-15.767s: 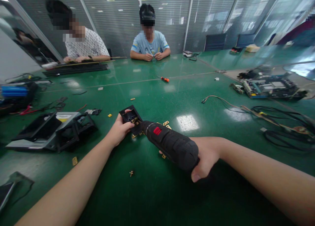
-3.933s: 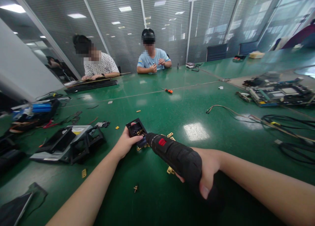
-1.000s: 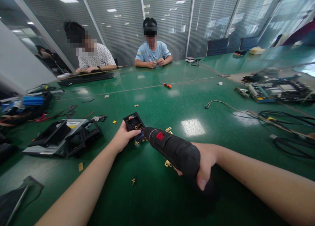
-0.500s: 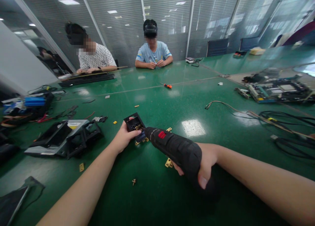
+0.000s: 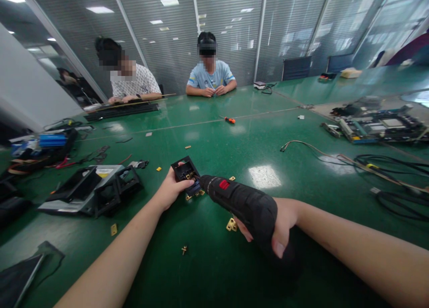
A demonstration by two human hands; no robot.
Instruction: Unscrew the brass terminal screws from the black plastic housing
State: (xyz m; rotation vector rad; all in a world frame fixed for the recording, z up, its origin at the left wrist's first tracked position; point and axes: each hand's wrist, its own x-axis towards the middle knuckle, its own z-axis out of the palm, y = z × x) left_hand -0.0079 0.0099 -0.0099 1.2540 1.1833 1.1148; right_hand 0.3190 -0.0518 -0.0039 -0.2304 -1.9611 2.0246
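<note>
On the green table (image 5: 208,276), a dismantled grey-and-black casing (image 5: 90,189) lies far left. The left hand (image 5: 170,191) has its fingers closed on a small black socket housing (image 5: 186,174) resting on the table. The right hand (image 5: 279,223) grips a black electric screwdriver (image 5: 243,203), whose tip meets the housing.

one head-worn view, facing forward and down across the green table (image 5: 234,138), close above it

Underneath it all, a glossy dark green table top (image 5: 214,133); near, a matt black electric screwdriver (image 5: 244,205) with red switch (image 5: 224,184), black plastic socket frame (image 5: 185,170), brass-yellow metal clips (image 5: 231,225); far, an orange-handled small screwdriver (image 5: 230,120)
</note>
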